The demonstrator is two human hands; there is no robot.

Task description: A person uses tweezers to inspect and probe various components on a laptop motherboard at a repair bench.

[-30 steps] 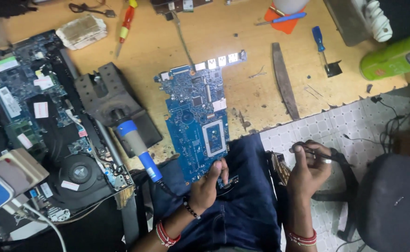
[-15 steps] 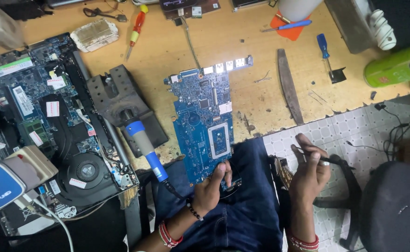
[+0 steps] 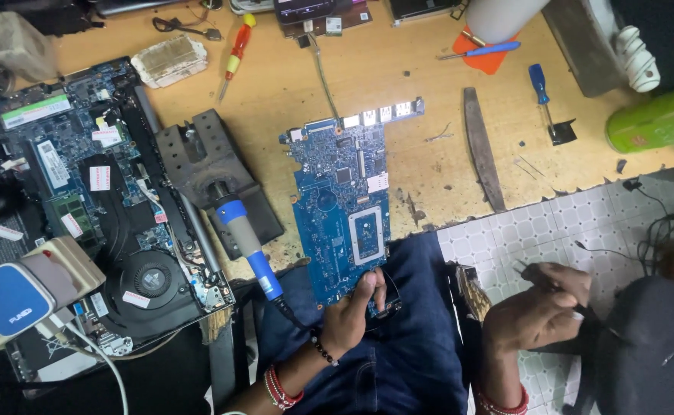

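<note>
My left hand (image 3: 354, 312) grips the near end of a blue laptop circuit board (image 3: 341, 201), which lies lengthwise across the front edge of the wooden workbench (image 3: 421, 73) and over my lap. My right hand (image 3: 538, 311) is off the bench to the right, above the tiled floor, closed on a thin dark tool (image 3: 536, 278) that looks like tweezers. A blue-handled soldering iron (image 3: 246, 246) rests on a dark metal stand (image 3: 212, 173) just left of the board.
An opened laptop base with fan (image 3: 99, 207) fills the left side. Scattered on the bench: red screwdriver (image 3: 235, 55), blue screwdriver (image 3: 540, 91), blue pen (image 3: 479, 50), flat dark file (image 3: 481, 157), green bottle (image 3: 655, 119). A blue-and-white device (image 3: 14, 298) sits at near left.
The view has shifted, so the bench and board sit lower and further right in frame. My right hand has dropped slightly with its tool; my left hand keeps its hold on the board.
</note>
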